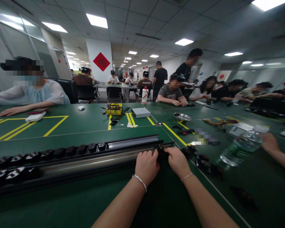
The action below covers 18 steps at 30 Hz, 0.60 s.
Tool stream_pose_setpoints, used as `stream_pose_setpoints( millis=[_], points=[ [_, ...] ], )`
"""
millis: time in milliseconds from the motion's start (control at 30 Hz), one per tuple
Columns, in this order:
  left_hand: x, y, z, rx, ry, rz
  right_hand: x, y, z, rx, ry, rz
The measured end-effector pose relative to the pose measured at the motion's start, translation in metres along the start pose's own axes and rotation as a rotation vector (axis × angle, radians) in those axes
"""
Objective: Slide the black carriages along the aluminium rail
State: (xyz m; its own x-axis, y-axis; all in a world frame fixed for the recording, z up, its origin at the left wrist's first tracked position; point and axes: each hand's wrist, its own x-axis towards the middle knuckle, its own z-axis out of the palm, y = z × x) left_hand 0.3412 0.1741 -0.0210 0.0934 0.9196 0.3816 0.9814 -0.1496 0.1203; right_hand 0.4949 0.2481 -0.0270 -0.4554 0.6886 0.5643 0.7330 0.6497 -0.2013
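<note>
Two long black rails [85, 163] with shiny channels lie side by side, running from the left edge to the middle of the table. Several black parts with round tops [71, 150] sit in a row in the back rail. At the rails' right end, my left hand [147, 163] has its fingers curled together against a small black part [161, 147]. My right hand [179, 161] meets the same part from the other side, fingers bent and closed around its edge. The hands partly hide the part. To the right lie more dark parts [205, 163], blurred.
A co-worker's hand [270, 144] is by a tilted clear bottle [242, 144] on the right. Behind the rails are a yellow box with cables [114, 108], a grey box [141, 112] and a metal bowl [181, 117]. People sit around the green table [85, 202].
</note>
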Motion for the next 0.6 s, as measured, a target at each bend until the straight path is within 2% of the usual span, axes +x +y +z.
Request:
stream_pose_setpoints(
  millis=[333, 600],
  points=[
    [-0.001, 0.0, -0.004, 0.0, -0.014, -0.005, 0.001, -0.002, -0.001, -0.009, 0.003, 0.024],
    [0.006, 0.014, 0.003, -0.026, 0.036, 0.016, 0.002, -0.001, 0.0, -0.007, -0.015, 0.032]
  ],
)
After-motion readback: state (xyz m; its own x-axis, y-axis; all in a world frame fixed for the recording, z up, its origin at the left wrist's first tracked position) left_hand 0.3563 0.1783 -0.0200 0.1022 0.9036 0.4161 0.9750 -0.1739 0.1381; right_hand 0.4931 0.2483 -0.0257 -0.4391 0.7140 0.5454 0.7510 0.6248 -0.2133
